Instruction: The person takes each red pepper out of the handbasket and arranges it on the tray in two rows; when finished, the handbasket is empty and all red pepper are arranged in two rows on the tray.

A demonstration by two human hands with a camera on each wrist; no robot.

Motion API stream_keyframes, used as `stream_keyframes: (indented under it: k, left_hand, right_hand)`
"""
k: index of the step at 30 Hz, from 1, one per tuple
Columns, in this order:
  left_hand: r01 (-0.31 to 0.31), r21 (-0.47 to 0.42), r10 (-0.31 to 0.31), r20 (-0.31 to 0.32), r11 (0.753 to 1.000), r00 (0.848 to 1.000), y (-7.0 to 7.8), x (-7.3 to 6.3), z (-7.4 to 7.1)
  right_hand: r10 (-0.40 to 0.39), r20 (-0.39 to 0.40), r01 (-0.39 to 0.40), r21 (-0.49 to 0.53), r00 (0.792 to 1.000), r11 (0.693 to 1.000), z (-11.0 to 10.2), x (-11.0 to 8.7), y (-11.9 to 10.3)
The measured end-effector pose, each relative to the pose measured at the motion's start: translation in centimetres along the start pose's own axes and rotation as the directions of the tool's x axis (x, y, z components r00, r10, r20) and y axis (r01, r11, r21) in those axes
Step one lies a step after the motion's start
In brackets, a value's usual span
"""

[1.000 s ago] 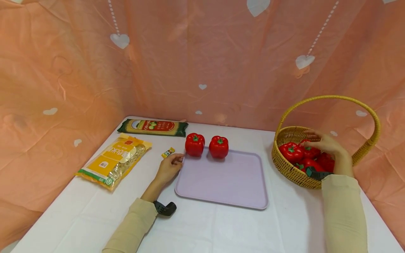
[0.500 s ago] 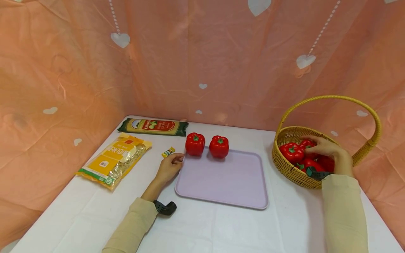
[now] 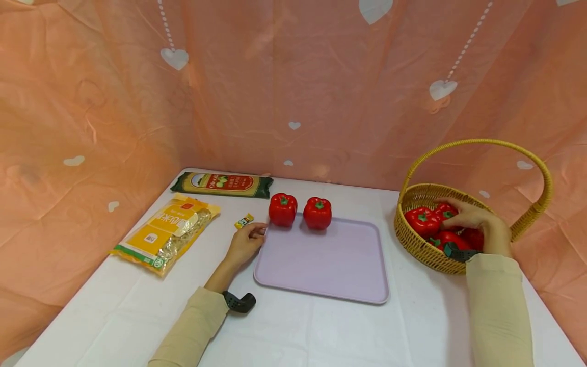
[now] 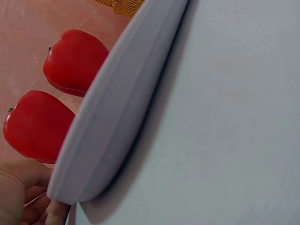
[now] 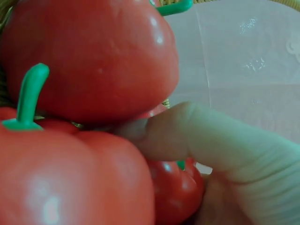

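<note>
My right hand is inside the wicker basket, its fingers and thumb round a red bell pepper. Right beside it sits another red bell pepper. In the right wrist view my thumb lies across the gripped pepper, between two nearer peppers. The left hand pinches the left edge of a pale purple tray, with the thumb above and fingers at the rim in the left wrist view. Two red bell peppers stand upright side by side along the tray's far edge.
A yellow bag of grain lies on the left of the white table. Behind it is a green and red packet. A small yellow packet lies near the left hand. The basket's tall handle arches above the right hand.
My right hand has lowered into the basket and its fingers have closed round a red bell pepper. The left hand and the tray have stayed in place.
</note>
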State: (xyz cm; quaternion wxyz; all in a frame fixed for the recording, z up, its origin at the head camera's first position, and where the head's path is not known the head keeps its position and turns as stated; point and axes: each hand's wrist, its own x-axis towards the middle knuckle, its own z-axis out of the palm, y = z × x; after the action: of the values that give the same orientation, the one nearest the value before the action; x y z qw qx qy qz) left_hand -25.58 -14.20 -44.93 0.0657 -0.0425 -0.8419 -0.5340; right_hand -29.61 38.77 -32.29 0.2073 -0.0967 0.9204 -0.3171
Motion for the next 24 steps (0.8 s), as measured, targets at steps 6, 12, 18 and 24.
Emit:
stream_keyframes:
  k: [6, 12, 18, 24]
  left_hand:
    - [0.021, 0.002, -0.021, 0.012, 1.0, 1.0, 0.0, -0.1, 0.0]
    - [0.025, -0.001, -0.025, 0.016, 1.0, 1.0, -0.1, 0.0, 0.0]
    - [0.024, -0.012, -0.023, 0.015, 1.0, 1.0, 0.1, 0.1, -0.1]
    - [0.025, -0.008, -0.025, 0.017, 1.0, 1.0, 0.0, 0.1, 0.0]
  right_hand:
    - [-0.063, -0.113, 0.056, -0.058, 0.992, 0.997, 0.3, -0.2, 0.3]
    - [-0.078, -0.298, 0.092, 0.033, 0.951, 0.995, 0.1, 0.0, 0.5]
    - [-0.07, -0.417, 0.118, 0.091, 0.906, 0.989, -0.3, -0.5, -0.9]
    - [-0.129, -0.495, 0.19, 0.073, 0.859, 0.979, -0.3, -1.3, -2.2]
